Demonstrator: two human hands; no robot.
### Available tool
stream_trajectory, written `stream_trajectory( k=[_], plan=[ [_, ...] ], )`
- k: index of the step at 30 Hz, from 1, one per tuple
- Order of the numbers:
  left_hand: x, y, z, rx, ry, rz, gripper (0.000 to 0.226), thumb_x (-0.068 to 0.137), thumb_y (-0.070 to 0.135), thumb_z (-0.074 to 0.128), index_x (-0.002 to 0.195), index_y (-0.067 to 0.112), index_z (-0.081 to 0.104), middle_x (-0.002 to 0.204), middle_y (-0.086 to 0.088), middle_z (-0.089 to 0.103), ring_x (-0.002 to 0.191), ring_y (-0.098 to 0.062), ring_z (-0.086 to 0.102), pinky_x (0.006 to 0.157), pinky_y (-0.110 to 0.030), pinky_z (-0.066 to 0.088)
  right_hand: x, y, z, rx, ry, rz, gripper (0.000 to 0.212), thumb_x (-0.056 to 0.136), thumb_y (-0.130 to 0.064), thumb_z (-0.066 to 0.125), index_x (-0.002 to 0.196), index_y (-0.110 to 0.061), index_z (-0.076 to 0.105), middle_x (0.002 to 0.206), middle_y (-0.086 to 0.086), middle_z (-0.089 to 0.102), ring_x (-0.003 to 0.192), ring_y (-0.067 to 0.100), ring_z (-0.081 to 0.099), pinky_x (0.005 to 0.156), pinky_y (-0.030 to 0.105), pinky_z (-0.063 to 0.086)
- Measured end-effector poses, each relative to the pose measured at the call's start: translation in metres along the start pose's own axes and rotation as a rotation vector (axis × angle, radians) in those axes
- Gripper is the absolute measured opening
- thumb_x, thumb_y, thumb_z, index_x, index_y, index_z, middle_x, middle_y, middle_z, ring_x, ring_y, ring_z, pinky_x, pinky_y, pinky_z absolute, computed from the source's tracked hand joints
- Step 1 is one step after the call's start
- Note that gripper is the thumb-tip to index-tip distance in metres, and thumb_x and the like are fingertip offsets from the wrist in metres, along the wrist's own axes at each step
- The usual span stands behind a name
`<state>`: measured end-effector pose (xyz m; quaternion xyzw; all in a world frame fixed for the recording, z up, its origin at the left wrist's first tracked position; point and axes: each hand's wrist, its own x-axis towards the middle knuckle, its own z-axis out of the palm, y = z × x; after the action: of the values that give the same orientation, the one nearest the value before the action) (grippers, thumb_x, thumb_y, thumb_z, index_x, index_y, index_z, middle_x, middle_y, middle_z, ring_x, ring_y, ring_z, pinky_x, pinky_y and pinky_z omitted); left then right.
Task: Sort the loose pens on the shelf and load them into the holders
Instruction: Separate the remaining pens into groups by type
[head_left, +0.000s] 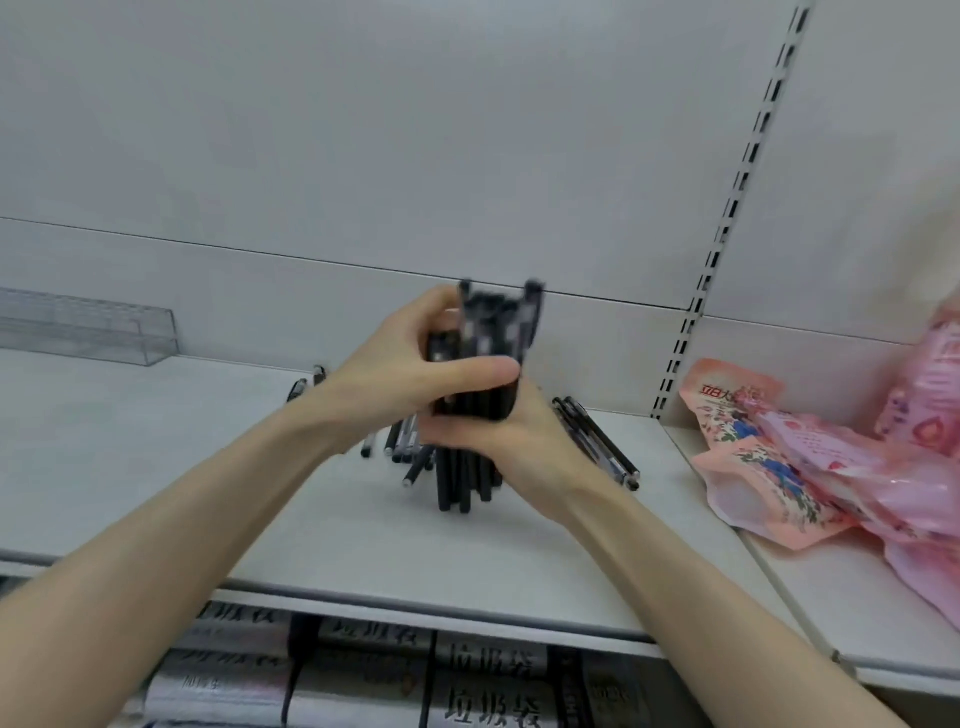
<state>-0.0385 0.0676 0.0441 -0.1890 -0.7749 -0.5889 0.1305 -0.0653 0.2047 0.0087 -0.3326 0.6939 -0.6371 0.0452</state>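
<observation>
A pale grey shelf (156, 467) runs across the bay, its front lip rounded, backed by a plain grey panel with one horizontal seam. A slotted upright rail (737, 208) climbs the panel on the right and marks where this bay meets the next.

Over the middle of the shelf both hands meet around a bundle of black pens (478, 395), held upright. The left hand (410, 374) wraps the bundle from the left, thumb laid across its front; its grip is closed on the pens. The right hand (498, 441) clasps the same bundle lower down from the right, its grip narrow and closed on it too. The lower ends of the pens hang close to the shelf; whether they touch it I cannot tell. The tops are blurred.

More loose pens (400, 441) lie on the shelf behind the hands, mixed dark and pale barrels, and another few dark pens (602, 441) lie side by side just right of the right wrist.

At the far left, against the back panel, sits a long clear plastic holder (104, 332), well apart from the hands. On the neighbouring shelf to the right lies a heap of pink printed packets (779, 457), crumpled and overlapping.

Below the front lip, the lower shelf shows rows of grey and black packages (363, 675) with large printed characters.
</observation>
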Motion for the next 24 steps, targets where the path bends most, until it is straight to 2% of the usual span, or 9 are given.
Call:
stream_trajectory(
  k=[2,4,8,10,12,14,16,20,24],
  plan=[
    [-0.001,0.004,0.003,-0.057,0.033,0.003,0.055,0.053,0.036,0.082,0.104,0.029,0.064,0.102,-0.001,0.072,0.097,-0.018,0.068,0.091,-0.040,0.053,-0.005,0.006,0.005,-0.084,-0.053,0.066,0.012,0.078,0.001,0.071,0.081,-0.010,0.067,0.078,0.001,0.065,0.078,0.014,0.063,0.077,0.032,0.052],
    [-0.004,0.005,0.002,-0.122,0.035,0.018,0.056,0.053,0.028,0.084,0.105,0.028,0.064,0.102,-0.007,0.072,0.097,-0.025,0.068,0.091,-0.046,0.052,-0.008,0.006,0.006,-0.098,-0.075,0.091,0.010,0.078,-0.001,0.071,0.079,-0.009,0.066,0.077,0.001,0.065,0.076,0.015,0.063,0.074,0.030,0.052],
    [-0.010,0.007,0.011,-0.192,0.006,0.029,0.055,0.063,-0.007,0.080,0.110,0.014,0.059,0.090,-0.010,0.074,0.084,-0.021,0.072,0.075,-0.027,0.056,-0.012,0.005,0.014,-0.098,-0.095,0.143,0.010,0.075,-0.001,0.073,0.081,0.000,0.065,0.082,0.015,0.067,0.079,0.026,0.065,0.078,0.043,0.054],
    [-0.013,0.010,0.014,-0.171,0.111,0.048,0.046,0.061,-0.006,0.082,0.098,0.014,0.063,0.082,-0.010,0.073,0.075,-0.018,0.070,0.073,-0.027,0.056,-0.014,0.001,0.017,-0.115,-0.080,0.133,0.009,0.074,-0.002,0.072,0.078,0.001,0.064,0.081,0.020,0.067,0.079,0.033,0.066,0.078,0.049,0.054],
    [-0.014,0.017,0.007,-0.197,0.199,0.074,0.038,0.058,0.002,0.080,0.090,0.013,0.063,0.079,-0.011,0.069,0.069,-0.020,0.067,0.071,-0.031,0.056,-0.011,-0.009,0.021,-0.109,-0.105,0.110,0.008,0.075,-0.007,0.072,0.076,-0.004,0.065,0.073,0.016,0.066,0.074,0.034,0.066,0.074,0.047,0.055],
    [-0.016,0.024,-0.010,-0.294,0.263,0.085,0.030,0.061,0.002,0.075,0.086,0.009,0.062,0.074,-0.010,0.064,0.060,-0.020,0.062,0.063,-0.029,0.053,-0.006,-0.019,0.034,-0.029,-0.106,0.102,0.011,0.078,-0.008,0.074,0.083,-0.004,0.064,0.066,0.006,0.064,0.065,0.021,0.065,0.067,0.040,0.054],
    [-0.022,0.027,-0.033,-0.360,0.315,0.077,0.025,0.063,0.002,0.075,0.084,0.009,0.062,0.072,-0.010,0.061,0.058,-0.021,0.059,0.061,-0.027,0.050,0.000,-0.022,0.058,0.060,-0.097,0.074,0.013,0.082,-0.008,0.071,0.085,-0.001,0.061,0.061,0.002,0.061,0.058,0.016,0.062,0.067,0.042,0.055],
    [-0.056,0.021,-0.095,-0.385,0.311,0.012,0.034,0.063,0.010,0.082,0.091,0.010,0.063,0.073,-0.005,0.064,0.070,-0.023,0.064,0.067,-0.027,0.053,0.012,-0.023,0.121,0.138,-0.172,0.037,0.020,0.084,-0.015,0.069,0.079,0.000,0.056,0.057,0.007,0.054,0.051,0.022,0.050,0.056,0.039,0.042],
    [-0.114,0.009,-0.175,-0.412,0.228,-0.036,0.024,0.076,0.012,0.065,0.100,0.009,0.062,0.087,-0.007,0.070,0.086,-0.023,0.068,0.085,-0.035,0.055,0.024,-0.021,0.207,0.312,-0.293,0.080,0.016,0.086,-0.009,0.067,0.075,-0.004,0.055,0.060,0.009,0.049,0.051,0.020,0.045,0.051,0.031,0.041]
  ],
)
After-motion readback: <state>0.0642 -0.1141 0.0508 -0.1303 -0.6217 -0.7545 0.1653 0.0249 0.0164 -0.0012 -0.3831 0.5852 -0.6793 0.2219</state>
